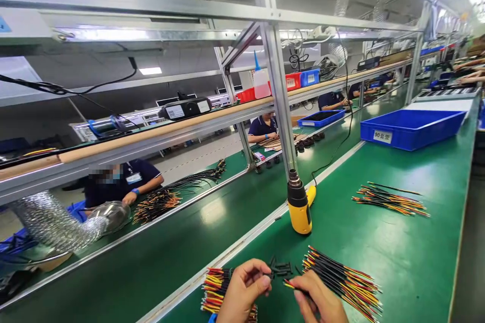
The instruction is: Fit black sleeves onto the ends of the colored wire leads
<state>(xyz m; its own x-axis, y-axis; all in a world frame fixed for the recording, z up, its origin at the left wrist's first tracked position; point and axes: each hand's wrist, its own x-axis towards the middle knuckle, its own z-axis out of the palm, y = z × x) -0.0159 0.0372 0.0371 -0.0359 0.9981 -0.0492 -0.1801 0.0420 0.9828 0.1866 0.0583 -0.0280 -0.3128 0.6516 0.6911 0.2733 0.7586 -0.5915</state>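
Note:
My right hand [320, 297] is closed on a thin wire bundle [288, 284], whose red, yellow and black ends stick out to the left past the fingertips. To its left, my left hand [246, 290] has its thumb and fingers curled together in a pinch; whatever sits between them is too small to make out. Just beyond both hands lies a loose heap of short black tubes [281, 267]. Under my left hand is a pile of wires [215, 290] with coloured ends. Another pile of black-sleeved wires [343, 280] is spread out beside my right hand.
A yellow heat gun [299, 209] stands nozzle-up on the green bench [409, 247]. Farther right lie a smaller wire group [392, 199] and a blue bin [413, 128]. A metal post [280, 101] rises behind the gun. Across the bench, a person [125, 181] sits near more wires.

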